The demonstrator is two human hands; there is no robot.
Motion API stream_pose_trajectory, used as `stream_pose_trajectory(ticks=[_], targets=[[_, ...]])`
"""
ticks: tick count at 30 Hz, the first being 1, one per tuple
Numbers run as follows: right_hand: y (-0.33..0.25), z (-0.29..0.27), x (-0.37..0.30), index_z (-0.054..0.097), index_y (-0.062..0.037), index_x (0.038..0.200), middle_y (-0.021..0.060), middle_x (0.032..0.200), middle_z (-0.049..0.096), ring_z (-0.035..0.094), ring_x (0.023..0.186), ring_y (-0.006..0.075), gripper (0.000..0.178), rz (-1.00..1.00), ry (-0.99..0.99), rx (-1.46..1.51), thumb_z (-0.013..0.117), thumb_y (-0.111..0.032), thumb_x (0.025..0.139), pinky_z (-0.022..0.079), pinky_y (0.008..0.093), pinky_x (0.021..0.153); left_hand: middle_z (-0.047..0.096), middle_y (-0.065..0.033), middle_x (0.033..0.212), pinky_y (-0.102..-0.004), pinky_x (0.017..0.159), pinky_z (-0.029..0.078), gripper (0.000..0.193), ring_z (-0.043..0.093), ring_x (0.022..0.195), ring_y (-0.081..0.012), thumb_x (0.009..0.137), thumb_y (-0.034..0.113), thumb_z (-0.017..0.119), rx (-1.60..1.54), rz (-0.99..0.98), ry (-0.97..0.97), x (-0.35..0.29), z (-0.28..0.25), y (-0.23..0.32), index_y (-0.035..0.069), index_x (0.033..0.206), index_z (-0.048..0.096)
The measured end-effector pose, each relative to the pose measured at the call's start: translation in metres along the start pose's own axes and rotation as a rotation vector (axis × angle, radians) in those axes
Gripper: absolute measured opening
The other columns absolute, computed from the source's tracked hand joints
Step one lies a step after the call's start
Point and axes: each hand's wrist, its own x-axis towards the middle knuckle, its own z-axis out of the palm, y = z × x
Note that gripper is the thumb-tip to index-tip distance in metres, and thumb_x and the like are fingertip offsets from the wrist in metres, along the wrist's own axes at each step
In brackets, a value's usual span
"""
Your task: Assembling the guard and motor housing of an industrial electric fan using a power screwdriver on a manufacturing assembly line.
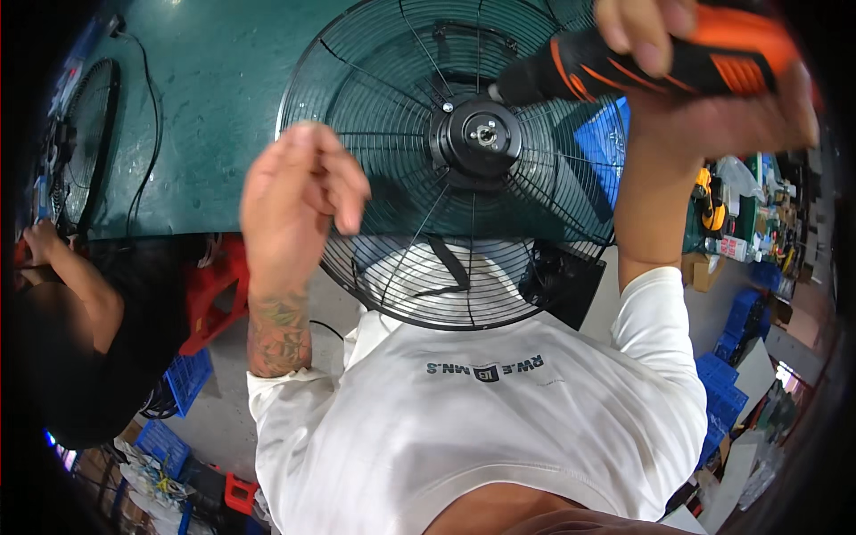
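Observation:
A round black wire fan grille [392, 294] lies partly on the green table and overhangs its near edge against my shirt. At its centre sits a black motor hub [477, 147] with a metal shaft and a bright screw on its upper left rim. My right hand [736, 125] is closed around an orange and black power screwdriver [642, 76]. The tool's tip points left, close to the hub's upper edge; I cannot tell whether it touches. Over the grille's left side, my left hand [308, 183] has curled, slightly blurred fingers; anything inside them is hidden.
Far left, a co-worker's hand [40, 241] is beside another black fan [85, 147]. A dark cable [156, 116] runs over the green table [214, 80]. A red stool [214, 303] and blue crates [187, 379] stand below left. Cluttered shelves [758, 201] are at right.

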Motion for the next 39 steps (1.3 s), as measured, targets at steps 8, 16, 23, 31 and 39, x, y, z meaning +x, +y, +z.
stream_pose_trajectory(ticks=[8, 16, 23, 31, 39], targets=[[-0.06, 0.042, -0.067, 0.058, 0.0009, 0.115, 0.0157, 0.079, 0.058, 0.065, 0.063, 0.0266, 0.058, 0.024, 0.031, -0.165, 0.058, -0.053, 0.094, 0.056, 0.0423, 0.062, 0.041, -0.0025, 0.062, -0.0243, 0.047, 0.031, 0.048, 0.038, 0.051, -0.0112, 0.11, 0.037, 0.042, -0.055, -0.57, -0.319, 0.0, 0.052, -0.039, 0.011, 0.069, 0.042], [-0.078, 0.062, -0.11, 0.058, 0.0022, 0.116, 0.0177, 0.082, 0.059, 0.066, 0.066, 0.0289, 0.058, 0.032, 0.037, -0.211, 0.062, -0.051, 0.093, 0.056, 0.0436, 0.064, 0.062, -0.0052, 0.078, -0.0258, 0.056, 0.043, 0.023, 0.053, 0.059, -0.0125, 0.101, 0.019, 0.064, 0.802, -0.243, -0.572, -0.009, 0.067, -0.041, -0.004, 0.105, 0.065], [-0.074, 0.068, -0.128, 0.058, 0.0034, 0.116, 0.0196, 0.084, 0.06, 0.067, 0.069, 0.0309, 0.058, 0.025, 0.043, -0.192, 0.065, -0.049, 0.092, 0.057, 0.0446, 0.066, 0.071, -0.0162, 0.092, -0.0392, 0.065, 0.054, 0.018, 0.069, 0.074, -0.0328, 0.094, 0.008, 0.071, 1.154, 0.291, -0.616, -0.021, 0.077, -0.048, -0.003, 0.109, 0.068], [-0.065, 0.073, -0.129, 0.058, 0.0047, 0.116, 0.0217, 0.086, 0.061, 0.068, 0.072, 0.0332, 0.058, 0.038, 0.042, -0.176, 0.069, -0.046, 0.09, 0.057, 0.0459, 0.068, 0.059, -0.0103, 0.075, -0.0395, 0.049, 0.049, 0.022, 0.061, 0.057, -0.0304, 0.092, 0.02, 0.075, 1.18, 0.43, -0.61, -0.022, 0.077, -0.052, 0.001, 0.088, 0.064], [-0.054, 0.074, -0.115, 0.058, 0.006, 0.116, 0.0237, 0.088, 0.062, 0.068, 0.076, 0.0355, 0.058, 0.083, 0.037, -0.167, 0.073, -0.044, 0.089, 0.058, 0.0471, 0.071, 0.06, -0.0098, 0.076, -0.0379, 0.05, 0.046, 0.021, 0.059, 0.057, -0.0289, 0.083, 0.01, 0.081, 1.289, 0.49, -0.576, -0.021, 0.065, -0.049, 0.002, 0.092, 0.065]])
